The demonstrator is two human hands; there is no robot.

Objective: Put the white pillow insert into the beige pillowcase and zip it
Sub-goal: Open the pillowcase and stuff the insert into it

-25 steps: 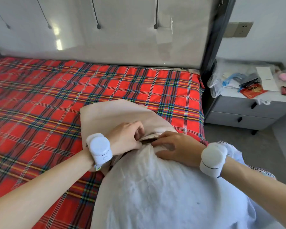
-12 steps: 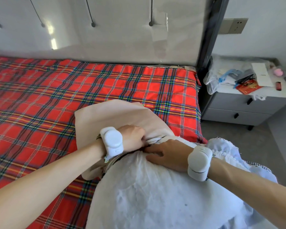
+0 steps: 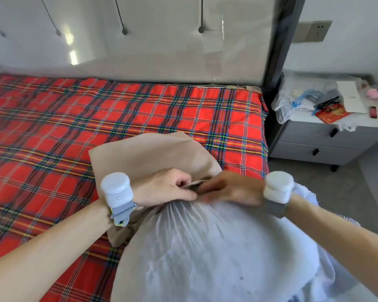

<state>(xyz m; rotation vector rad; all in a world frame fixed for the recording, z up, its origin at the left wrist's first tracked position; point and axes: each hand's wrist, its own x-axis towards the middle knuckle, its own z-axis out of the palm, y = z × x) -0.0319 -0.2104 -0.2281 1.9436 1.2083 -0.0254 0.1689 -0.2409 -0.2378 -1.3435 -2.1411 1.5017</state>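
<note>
The beige pillowcase (image 3: 148, 153) lies flat on the bed, its open edge toward me. The white pillow insert (image 3: 216, 253) bulges in the foreground, its far end bunched at that opening. My left hand (image 3: 162, 186) pinches the pillowcase's edge with curled fingers. My right hand (image 3: 229, 188), blurred by motion, lies on the insert's bunched end with its fingers pointing left into the opening; the fingertips are hidden.
A red plaid sheet (image 3: 74, 131) covers the bed, with a padded headboard (image 3: 140, 40) behind it. To the right stands a grey nightstand (image 3: 319, 138) heaped with plastic bags and papers. Grey floor shows between it and me.
My right hand has slid left toward the opening, and the insert's end is now gathered into tight folds. My left hand still holds the pillowcase edge.
</note>
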